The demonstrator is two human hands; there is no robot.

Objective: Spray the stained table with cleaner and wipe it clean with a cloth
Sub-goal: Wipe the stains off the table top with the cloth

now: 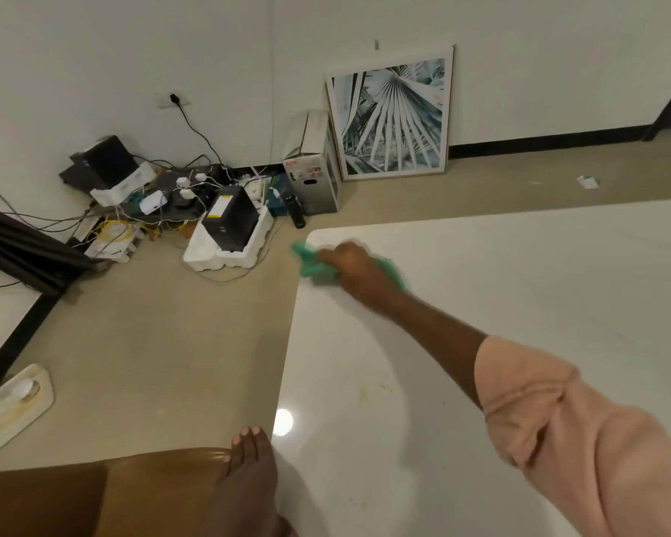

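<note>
The white glossy table (520, 284) fills the right half of the view. My right hand (349, 265) reaches to its far left corner and holds a bunched green cloth (314, 267) down against the surface; both are motion-blurred. The cloth sticks out past the corner's edge. Faint yellowish stains (382, 387) mark the table nearer to me. My left hand (248, 474) lies with straight fingers at the table's near left edge, holding nothing. No spray bottle is in view.
A brown leather seat (105, 494) sits at bottom left beside the table. On the floor by the wall lie tangled cables and black devices in foam (229, 230), a cardboard box (318, 176), a dark bottle (297, 213) and a framed leaf picture (394, 114).
</note>
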